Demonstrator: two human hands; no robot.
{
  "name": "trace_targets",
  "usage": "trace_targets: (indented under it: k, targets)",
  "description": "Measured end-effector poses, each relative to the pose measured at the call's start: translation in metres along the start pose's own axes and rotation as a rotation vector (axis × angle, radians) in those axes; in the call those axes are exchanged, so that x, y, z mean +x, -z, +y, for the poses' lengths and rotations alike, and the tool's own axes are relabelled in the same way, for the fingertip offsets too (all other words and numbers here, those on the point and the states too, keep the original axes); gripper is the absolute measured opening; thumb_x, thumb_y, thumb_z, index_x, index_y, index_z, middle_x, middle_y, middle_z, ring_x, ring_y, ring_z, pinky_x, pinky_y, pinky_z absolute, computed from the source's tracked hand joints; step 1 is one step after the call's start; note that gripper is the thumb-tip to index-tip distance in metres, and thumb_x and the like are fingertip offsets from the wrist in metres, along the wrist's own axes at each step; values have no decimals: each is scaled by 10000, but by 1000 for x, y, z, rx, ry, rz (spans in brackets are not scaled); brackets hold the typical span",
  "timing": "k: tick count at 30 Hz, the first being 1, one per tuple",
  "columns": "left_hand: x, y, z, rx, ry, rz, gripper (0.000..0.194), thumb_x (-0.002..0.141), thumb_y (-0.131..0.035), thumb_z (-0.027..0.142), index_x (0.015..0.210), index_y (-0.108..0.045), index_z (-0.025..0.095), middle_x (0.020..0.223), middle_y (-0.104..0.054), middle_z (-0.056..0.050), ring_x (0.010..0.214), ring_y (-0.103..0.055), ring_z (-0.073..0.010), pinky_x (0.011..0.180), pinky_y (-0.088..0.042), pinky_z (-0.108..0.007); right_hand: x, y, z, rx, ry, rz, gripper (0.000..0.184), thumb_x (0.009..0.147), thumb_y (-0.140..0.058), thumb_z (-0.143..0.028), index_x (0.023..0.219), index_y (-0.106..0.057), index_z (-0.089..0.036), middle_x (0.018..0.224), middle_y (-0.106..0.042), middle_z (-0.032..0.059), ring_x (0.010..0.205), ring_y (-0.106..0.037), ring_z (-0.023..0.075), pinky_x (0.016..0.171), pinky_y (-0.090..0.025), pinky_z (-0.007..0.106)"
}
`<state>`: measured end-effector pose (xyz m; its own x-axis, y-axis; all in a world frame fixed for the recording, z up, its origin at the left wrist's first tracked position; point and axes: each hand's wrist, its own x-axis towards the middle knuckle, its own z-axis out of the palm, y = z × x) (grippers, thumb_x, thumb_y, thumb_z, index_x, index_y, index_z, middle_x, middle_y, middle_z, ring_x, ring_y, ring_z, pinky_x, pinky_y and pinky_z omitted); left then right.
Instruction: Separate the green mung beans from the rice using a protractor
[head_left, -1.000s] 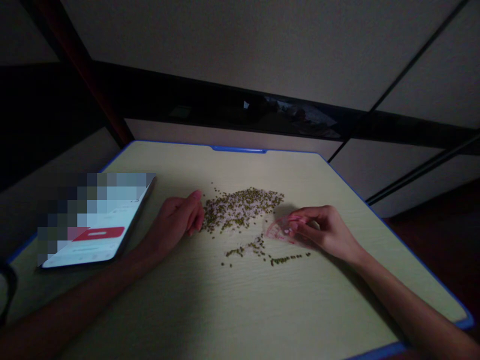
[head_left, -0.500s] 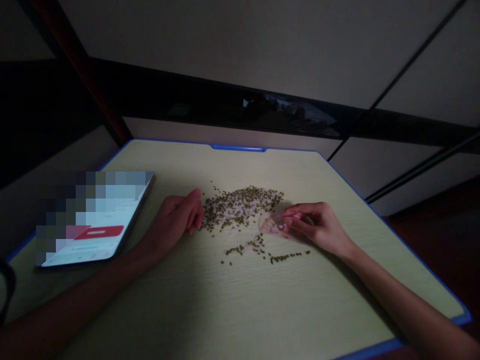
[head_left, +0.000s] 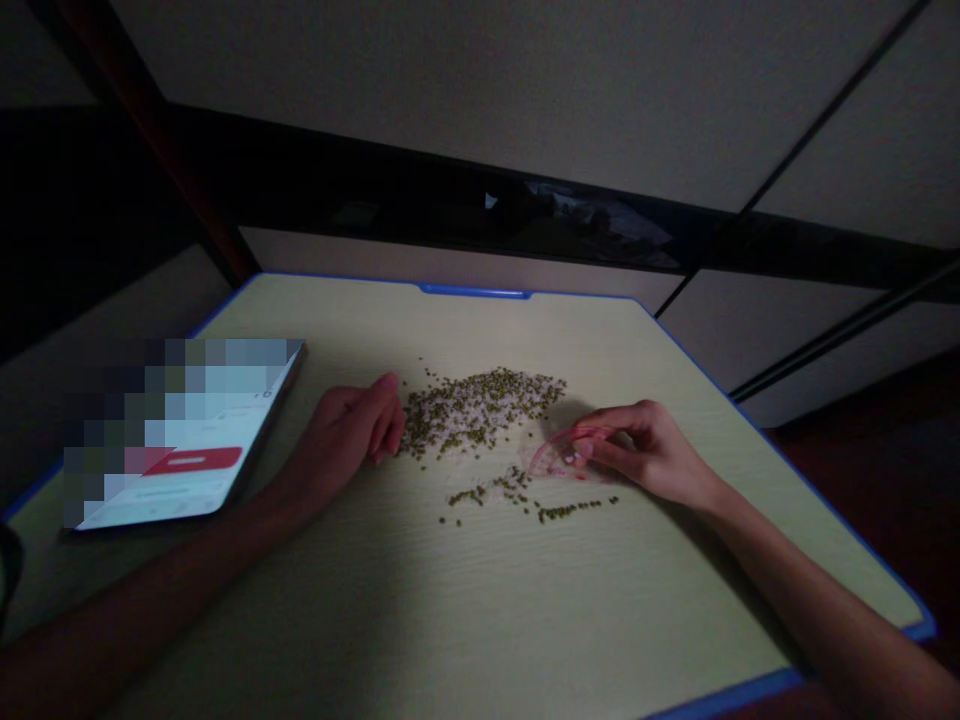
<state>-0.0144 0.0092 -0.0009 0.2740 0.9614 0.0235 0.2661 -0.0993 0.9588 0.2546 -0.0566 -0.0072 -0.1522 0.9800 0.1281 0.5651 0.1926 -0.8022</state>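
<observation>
If the clear plastic piece [head_left: 546, 460] tips or swings toward the mixed pile of beans and pale grains [head_left: 491, 400], its edge could sweep the strays [head_left: 487, 492] on the near side of the pile back into it; a loose pinch would be the likely cause. A careless nudge from the left hand [head_left: 356, 428], close by the left edge of the pile, might scatter beans toward the tablet [head_left: 199, 458] farther left of the pile.

The pile lies between the hands, nearer the left one, whose fingers are loosely curled in; I cannot tell whether they grip anything. Right of the pile, the right hand [head_left: 637, 450] has thumb and fingertips pinched together on the plastic piece, whose free edge points toward the pile
</observation>
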Motion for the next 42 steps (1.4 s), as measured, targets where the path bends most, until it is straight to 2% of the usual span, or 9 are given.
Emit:
trace_targets:
  k: [5,7,16,21,26,33,36,42]
  targets:
    - [0,0,-1,-8,-6,-3,507,824,-378,318,336,-330,190,367,-438,11,364,-373,-85,443,-314,-232,-1,3,-3,-23,35,-90,232,766,-587,-286,636,-705,-133,589,-649,51,493,-469,102,429,-340,240]
    - [0,0,-1,-10,-5,-4,503,822,-380,316,337,-334,189,369,-443,11,362,-369,-85,440,-312,-233,-1,2,-4,-8,31,-108,219,769,-586,-289,670,-706,-136,585,-647,46,493,-470,100,426,-332,237]
    - [0,-1,0,4,4,3,505,829,-366,284,334,-337,190,366,-438,13,365,-378,-85,451,-316,-234,-1,-3,-2,38,2,-15,166,728,-606,-263,678,-704,-138,575,-658,44,493,-489,109,450,-359,243]
    - [-2,-1,2,-20,4,-7,502,838,-365,264,342,-339,187,371,-436,19,367,-369,-78,456,-317,-232,-2,-3,-1,130,-27,-44,169,715,-617,-274,664,-706,-140,550,-652,44,474,-491,106,421,-347,228]
    - [-3,0,2,-11,6,-20,489,840,-366,244,355,-348,183,386,-445,24,381,-378,-72,461,-316,-226,-3,-2,-2,218,-88,-2,144,692,-637,-244,736,-717,-133,585,-668,51,476,-510,101,416,-357,211]
    - [3,-1,-9,-34,-72,-6,504,811,-372,348,329,-343,204,347,-435,27,327,-366,-73,402,-300,-234,-3,0,0,164,-97,26,179,702,-634,-283,731,-721,-130,537,-623,28,411,-399,62,361,-279,190]
    - [4,-1,-10,-41,-79,-5,496,800,-382,360,330,-342,207,345,-433,29,328,-366,-72,402,-301,-233,-3,1,1,144,-80,52,171,711,-628,-277,712,-716,-130,538,-616,24,422,-402,63,368,-280,194]
    - [4,-2,-10,-38,-71,-6,495,800,-381,356,330,-343,206,352,-435,28,332,-365,-72,404,-302,-233,-2,-3,4,184,-36,-25,131,720,-630,-237,732,-717,-141,600,-657,35,471,-476,79,402,-327,195]
